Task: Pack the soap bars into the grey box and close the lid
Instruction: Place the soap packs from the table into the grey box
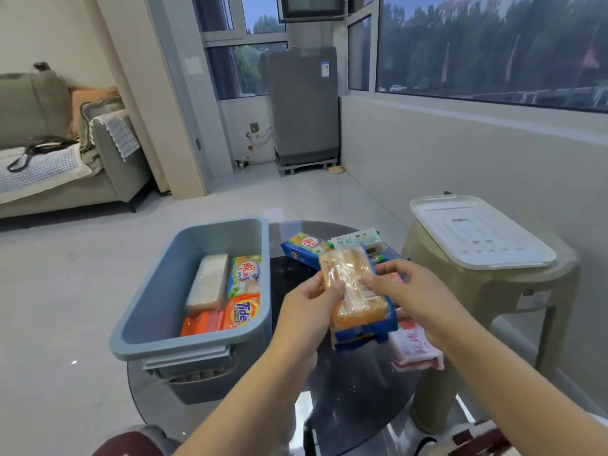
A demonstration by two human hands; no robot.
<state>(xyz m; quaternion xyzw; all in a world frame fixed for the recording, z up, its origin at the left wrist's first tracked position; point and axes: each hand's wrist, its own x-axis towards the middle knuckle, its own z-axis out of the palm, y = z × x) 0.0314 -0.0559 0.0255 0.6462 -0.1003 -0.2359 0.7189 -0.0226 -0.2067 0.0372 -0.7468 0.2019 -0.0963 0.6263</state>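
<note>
The open grey box [158, 304] stands on the left part of a round glass table [355, 390], with several wrapped soap bars [230, 291] lying inside it. Both hands hold a yellow soap pack in blue-edged clear wrap [357, 307] just right of the box, above the table. My left hand [309, 307] grips the pack's left side and my right hand [411, 291] grips its right side. More soap lies on the table: a blue and yellow pack [301, 246], a white and green bar [358, 240] and a pink and white pack [416, 350]. The box's white lid [477, 232] rests on a stool.
A beige plastic stool [513, 291] stands right of the table, against a low wall under the window. A sofa [49, 159] is at the far left and a grey appliance [304, 106] stands at the back. Pale tiled floor lies around the table.
</note>
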